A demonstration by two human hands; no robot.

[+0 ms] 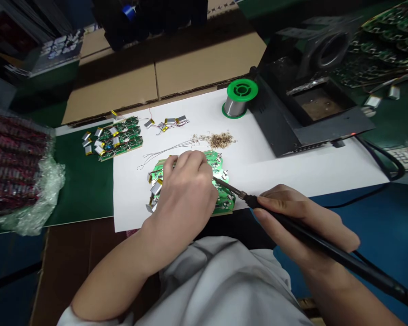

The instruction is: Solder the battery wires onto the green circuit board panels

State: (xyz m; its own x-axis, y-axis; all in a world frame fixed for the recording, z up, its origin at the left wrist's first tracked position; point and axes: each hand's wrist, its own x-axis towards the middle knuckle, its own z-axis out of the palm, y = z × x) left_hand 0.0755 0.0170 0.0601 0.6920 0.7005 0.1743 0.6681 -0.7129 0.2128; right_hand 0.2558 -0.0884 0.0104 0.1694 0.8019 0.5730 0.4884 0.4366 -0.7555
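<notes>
My left hand presses palm-down on a green circuit board panel carrying small silver pouch batteries, and the hand hides most of the panel. My right hand grips a black soldering iron like a pen, its metal tip touching the panel's right part beside my left fingers. Thin wires trail across the white paper sheet just above the panel. Farther up lie a small pile of brown fibrous debris and a stack of boards with batteries.
A green-labelled solder spool stands near a black soldering station at the upper right. Loose wired batteries lie on the paper. Red items in bubble wrap sit at the left, with cardboard behind the paper.
</notes>
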